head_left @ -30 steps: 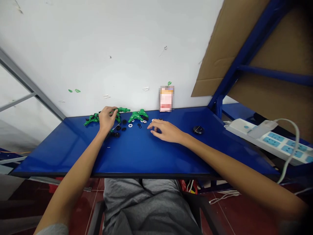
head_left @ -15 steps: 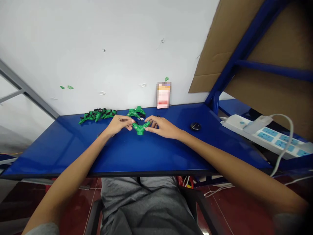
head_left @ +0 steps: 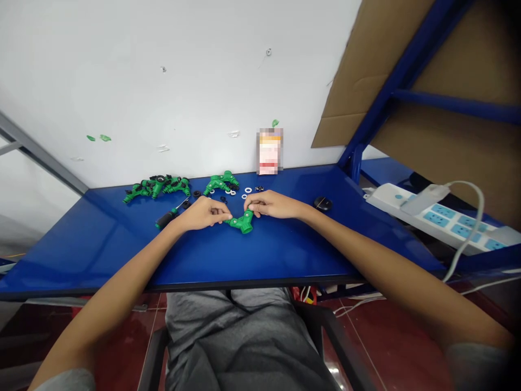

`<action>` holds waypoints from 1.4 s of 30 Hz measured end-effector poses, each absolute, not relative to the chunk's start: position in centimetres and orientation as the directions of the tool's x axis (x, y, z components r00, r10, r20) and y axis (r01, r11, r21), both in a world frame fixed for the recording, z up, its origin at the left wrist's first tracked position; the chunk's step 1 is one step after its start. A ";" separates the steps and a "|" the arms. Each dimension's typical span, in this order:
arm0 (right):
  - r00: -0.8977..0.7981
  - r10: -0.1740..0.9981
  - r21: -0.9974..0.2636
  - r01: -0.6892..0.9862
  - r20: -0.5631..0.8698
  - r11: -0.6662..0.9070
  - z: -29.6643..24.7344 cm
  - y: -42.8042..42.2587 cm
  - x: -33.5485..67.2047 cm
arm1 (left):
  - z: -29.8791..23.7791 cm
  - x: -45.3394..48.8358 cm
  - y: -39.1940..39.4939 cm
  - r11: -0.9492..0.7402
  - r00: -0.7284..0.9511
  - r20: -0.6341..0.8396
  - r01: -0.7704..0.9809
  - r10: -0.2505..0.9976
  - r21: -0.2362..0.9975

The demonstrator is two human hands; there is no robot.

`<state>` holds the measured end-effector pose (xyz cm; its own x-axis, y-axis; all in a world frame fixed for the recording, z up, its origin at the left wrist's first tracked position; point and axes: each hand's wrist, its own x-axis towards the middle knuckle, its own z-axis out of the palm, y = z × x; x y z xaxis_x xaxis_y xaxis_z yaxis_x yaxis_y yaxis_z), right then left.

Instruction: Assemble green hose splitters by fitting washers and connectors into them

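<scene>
Both my hands meet over the middle of the blue table [head_left: 260, 255]. My left hand [head_left: 203, 213] pinches the left arm of a green Y-shaped plastic fitting [head_left: 241, 222]. My right hand [head_left: 271, 204] grips the fitting's right arm with curled fingers. The fitting sits just above the tabletop between the two hands. Behind them lie more green fittings [head_left: 222, 183] and a second green cluster [head_left: 157, 187], with small black and white rings [head_left: 247, 190] scattered about.
A black-handled screwdriver [head_left: 169, 215] lies left of my left hand. A black round part [head_left: 323, 203] rests to the right. A white power strip [head_left: 442, 217] with a cable sits on the right shelf. A small box [head_left: 269, 151] stands against the wall.
My left hand left the pile at the back and brought a green fitting to the table's middle. My right hand closed on its other arm; both drew it slightly nearer.
</scene>
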<state>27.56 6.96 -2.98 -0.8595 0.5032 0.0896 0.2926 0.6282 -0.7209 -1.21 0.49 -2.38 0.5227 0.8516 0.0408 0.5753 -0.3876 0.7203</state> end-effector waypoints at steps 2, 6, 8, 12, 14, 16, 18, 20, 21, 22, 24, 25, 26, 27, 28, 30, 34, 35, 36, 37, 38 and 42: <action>-0.874 0.478 -0.663 0.308 0.086 0.682 -2.8 7.3 27.9 | -2.3 -1.0 0.3 -0.399 0.539 0.034 0.577 0.841 0.712; -0.889 0.457 -0.643 0.350 0.000 0.681 -2.5 7.7 28.7 | -2.1 -0.8 0.1 -0.419 0.581 0.019 0.565 0.814 0.711; -0.878 0.479 -0.664 0.361 -0.006 0.655 -2.4 7.6 28.7 | -2.1 -0.7 0.0 -0.452 0.584 0.055 0.561 0.810 0.693; -0.758 0.638 -0.589 0.457 0.133 0.666 -2.6 7.7 28.3 | -2.3 -1.1 0.4 -0.516 0.516 0.197 0.599 0.834 0.612; -0.638 0.731 -0.485 0.573 0.243 0.661 -2.7 8.1 28.4 | -2.3 -2.0 1.0 -0.546 0.469 0.287 0.646 0.835 0.533; -0.554 0.776 -0.443 0.639 0.302 0.629 -2.7 8.7 28.8 | -2.2 -3.4 1.7 -0.542 0.412 0.358 0.707 0.838 0.455; -0.497 0.798 -0.451 0.658 0.341 0.603 -2.7 9.3 29.4 | -2.0 -4.9 2.4 -0.494 0.338 0.402 0.775 0.851 0.395; -0.477 0.801 -0.461 0.655 0.362 0.599 -2.8 9.8 29.8 | -1.9 -6.0 2.9 -0.428 0.261 0.429 0.829 0.865 0.359; -0.482 0.796 -0.465 0.646 0.366 0.605 -3.0 9.9 29.9 | -1.9 -6.3 3.1 -0.401 0.231 0.437 0.847 0.869 0.350; -0.493 0.788 -0.465 0.635 0.369 0.616 -3.2 9.9 29.8 | -1.9 -6.4 3.2 -0.383 0.213 0.439 0.857 0.873 0.345; -0.536 0.752 -0.442 0.609 0.384 0.659 -3.8 9.6 29.2 | -1.9 -6.4 3.2 -0.386 0.225 0.425 0.857 0.877 0.342; -0.557 0.727 -0.411 0.600 0.401 0.686 -4.1 9.4 28.8 | -2.0 -6.2 3.2 -0.397 0.245 0.410 0.853 0.878 0.340; -0.584 0.695 -0.372 0.588 0.419 0.718 -4.4 9.1 28.3 | -2.0 -6.0 3.1 -0.407 0.265 0.396 0.851 0.879 0.333; -0.610 0.664 -0.333 0.577 0.432 0.746 -4.8 8.9 27.8 | -2.0 -5.8 3.1 -0.411 0.278 0.387 0.854 0.879 0.320; -0.629 0.644 -0.300 0.573 0.436 0.763 -5.0 8.6 27.2 | -2.0 -5.6 3.0 -0.407 0.279 0.387 0.862 0.879 0.302; -0.681 0.614 -0.247 0.564 0.399 0.788 -5.5 8.4 26.4 | -1.9 -5.5 3.0 -0.391 0.267 0.403 0.881 0.875 0.266; -0.720 0.589 -0.204 0.555 0.367 0.806 -5.9 8.5 25.9 | -2.1 -5.9 3.3 -0.452 0.357 0.354 0.861 0.864 0.235; -0.721 0.587 -0.198 0.555 0.368 0.808 -5.9 8.6 25.9 | -2.2 -6.1 3.4 -0.469 0.388 0.323 0.854 0.863 0.226; -0.723 0.585 -0.194 0.555 0.369 0.809 -5.9 8.6 26.0 | -2.2 -6.2 3.5 -0.477 0.409 0.293 0.852 0.864 0.217; -0.723 0.584 -0.193 0.555 0.369 0.809 -5.8 8.7 26.0 | -2.3 -6.3 3.5 -0.476 0.418 0.268 0.854 0.868 0.211; -0.723 0.584 -0.194 0.555 0.369 0.809 -5.8 8.7 26.1 | -2.3 -6.3 3.6 -0.470 0.418 0.249 0.857 0.874 0.209; -0.713 0.597 -0.209 0.563 0.367 0.800 -5.6 8.4 26.3 | -1.7 -6.9 3.5 -0.437 0.382 0.243 0.865 0.892 0.246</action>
